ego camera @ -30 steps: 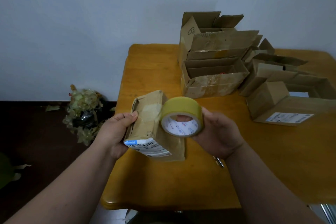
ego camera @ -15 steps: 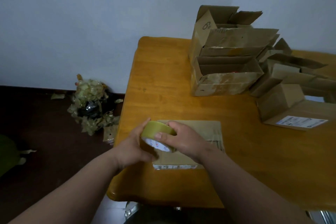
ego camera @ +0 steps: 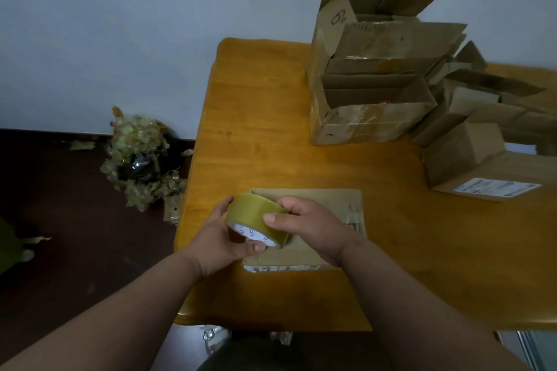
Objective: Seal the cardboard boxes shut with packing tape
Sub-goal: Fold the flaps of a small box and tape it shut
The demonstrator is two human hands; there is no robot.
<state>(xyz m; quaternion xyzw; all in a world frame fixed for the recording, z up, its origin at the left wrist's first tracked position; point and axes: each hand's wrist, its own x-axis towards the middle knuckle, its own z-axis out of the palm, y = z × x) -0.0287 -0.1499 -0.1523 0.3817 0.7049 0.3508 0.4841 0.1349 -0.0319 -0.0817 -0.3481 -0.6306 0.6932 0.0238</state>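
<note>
A flat closed cardboard box (ego camera: 328, 205) with a white label on its near side lies on the wooden table (ego camera: 271, 135) near the front left corner. Just above its left end is a yellowish roll of packing tape (ego camera: 254, 220) with a white inner core. My left hand (ego camera: 217, 238) grips the roll from the left, thumb under the core. My right hand (ego camera: 304, 224) holds it from the right, thumb pressed on the roll's outer surface. Both hands cover the box's left part.
Several open cardboard boxes (ego camera: 373, 93) are stacked at the back of the table, more at the right (ego camera: 482, 166), one with a white label. A heap of crumpled used tape (ego camera: 141, 156) lies on the dark floor left of the table, by the wall.
One second ago my left hand held the box upright and my right hand the tape. The box now lies flat on the table, and both hands hold the roll above it.
</note>
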